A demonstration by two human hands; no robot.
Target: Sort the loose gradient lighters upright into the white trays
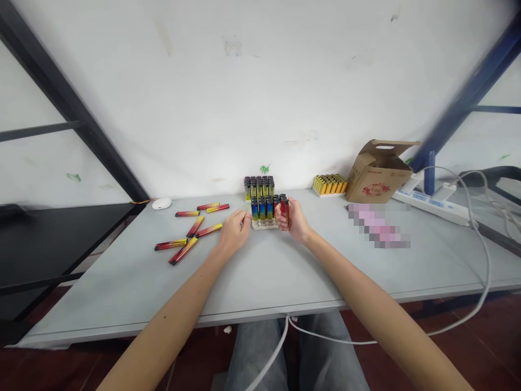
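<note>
My right hand [293, 220] grips a red lighter [285, 208] with a black top, held upright at the right end of a pale rack [265, 224]. In that rack stand blue-and-yellow lighters [262, 209] and, behind my fingers, some reddish ones. My left hand [236, 231] is to the left of the rack, its fingers curled closed. Whatever it may hold is hidden. Beside it on the left, several red-and-yellow lighters [195, 226] lie scattered flat on the grey table [260, 271].
Behind the rack stands a block of yellow-green lighters [259, 187] with black tops. Further right are a tray of yellow lighters [330, 184], an open cardboard box [376, 174] and a white power strip [435, 205]. A white oval case [161, 203] lies at back left. A white cable [484, 260] hangs over the front edge.
</note>
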